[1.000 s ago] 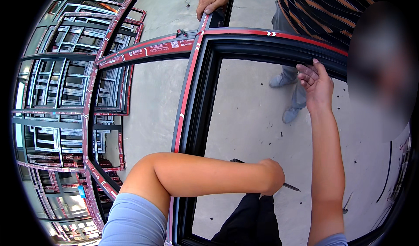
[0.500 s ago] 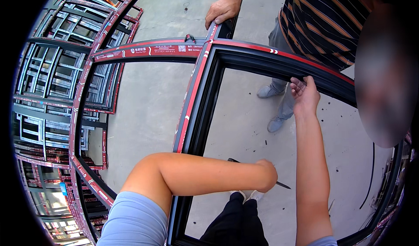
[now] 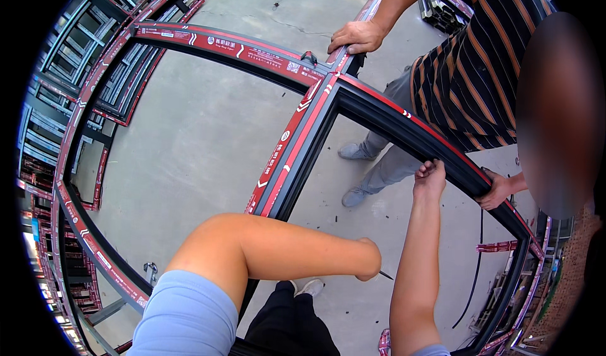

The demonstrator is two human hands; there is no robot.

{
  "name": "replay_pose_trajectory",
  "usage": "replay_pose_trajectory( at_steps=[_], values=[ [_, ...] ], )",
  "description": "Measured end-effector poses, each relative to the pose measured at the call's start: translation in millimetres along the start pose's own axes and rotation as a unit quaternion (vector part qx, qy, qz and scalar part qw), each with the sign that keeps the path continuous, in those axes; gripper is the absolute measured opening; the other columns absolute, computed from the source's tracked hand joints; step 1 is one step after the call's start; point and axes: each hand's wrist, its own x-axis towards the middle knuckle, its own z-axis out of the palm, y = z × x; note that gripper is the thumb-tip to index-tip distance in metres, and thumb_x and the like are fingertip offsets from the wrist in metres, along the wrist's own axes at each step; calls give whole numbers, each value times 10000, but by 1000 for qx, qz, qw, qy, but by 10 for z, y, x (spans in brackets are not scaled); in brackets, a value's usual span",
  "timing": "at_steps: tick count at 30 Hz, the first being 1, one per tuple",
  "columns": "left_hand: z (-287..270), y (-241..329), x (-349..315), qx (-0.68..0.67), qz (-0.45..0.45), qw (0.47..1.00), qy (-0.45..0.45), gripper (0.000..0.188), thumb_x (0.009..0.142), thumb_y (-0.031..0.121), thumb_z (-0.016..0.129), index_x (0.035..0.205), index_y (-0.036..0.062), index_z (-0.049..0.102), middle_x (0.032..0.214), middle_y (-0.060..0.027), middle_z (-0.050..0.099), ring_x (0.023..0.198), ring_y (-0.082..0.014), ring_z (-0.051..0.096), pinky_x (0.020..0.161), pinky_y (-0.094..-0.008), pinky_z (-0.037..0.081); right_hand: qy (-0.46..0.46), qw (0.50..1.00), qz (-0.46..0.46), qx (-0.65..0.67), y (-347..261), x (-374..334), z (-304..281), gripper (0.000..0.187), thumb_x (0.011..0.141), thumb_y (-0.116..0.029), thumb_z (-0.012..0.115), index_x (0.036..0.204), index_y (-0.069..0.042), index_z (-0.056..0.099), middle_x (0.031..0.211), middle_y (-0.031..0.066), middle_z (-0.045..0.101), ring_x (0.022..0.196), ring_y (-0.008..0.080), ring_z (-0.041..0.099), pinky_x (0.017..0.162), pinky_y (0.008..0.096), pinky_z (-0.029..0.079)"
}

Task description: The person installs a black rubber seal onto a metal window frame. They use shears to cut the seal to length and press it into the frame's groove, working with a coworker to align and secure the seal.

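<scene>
A large window frame with dark bars and red-white protective film spans the view. Inside its right opening, my left hand is closed around a thin dark pointed tool; only the tip shows past the fist. My right hand reaches up to the black inner edge of the far bar. Its fingers are curled against that edge, and whatever they pinch there is hidden. A co-worker's hand rests on the bar junction, and the other hand grips the far bar further right.
A co-worker in a striped shirt stands beyond the far bar. More film-covered frames are stacked along the left. Dark bits lie on the grey concrete floor. Further profiles stand at the right, near a black cord.
My view has shifted, so more of the right side shows. My right hand sits nearer along the far bar's edge. The co-worker's second hand now shows on the frame.
</scene>
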Motion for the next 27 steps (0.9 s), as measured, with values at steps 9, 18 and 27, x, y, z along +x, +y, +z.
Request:
replay_pose_trajectory(
  at_steps=[9, 18, 27],
  values=[
    [-110, -76, -124, -32, 1, 999, 29, 334, 821, 147, 736, 1145, 184, 810, 1158, -52, 774, 1046, -292, 734, 824, -472, 584, 23, 996, 27, -84, -101, -273, 431, 201, 980, -199, 571, 927, -20, 648, 688, 44, 629, 621, 179, 625, 592, 278, 481],
    [-209, -480, -256, -91, -33, 993, 65, 360, 842, 92, 642, 1165, 131, 795, 1216, -99, 753, 1073, -319, 722, 844, -503, 570, -181, 930, -32, -318, -695, -1119, -469, 370, 1097, -275, 527, 1230, 46, 657, 819, 88, 719, 760, 189, 695, 708, 310, 531],
    [-286, -854, -402, -232, -95, 941, 229, 529, 1082, 409, 437, 1090, -34, 726, 1144, -270, 717, 1078, -451, 674, 938, -525, 527, -194, 594, -263, -735, -1314, -2794, -2829, 211, 994, -193, 654, 1028, -12, 758, 891, 148, 716, 851, 344, 686, 766, 437, 553]
  ],
)
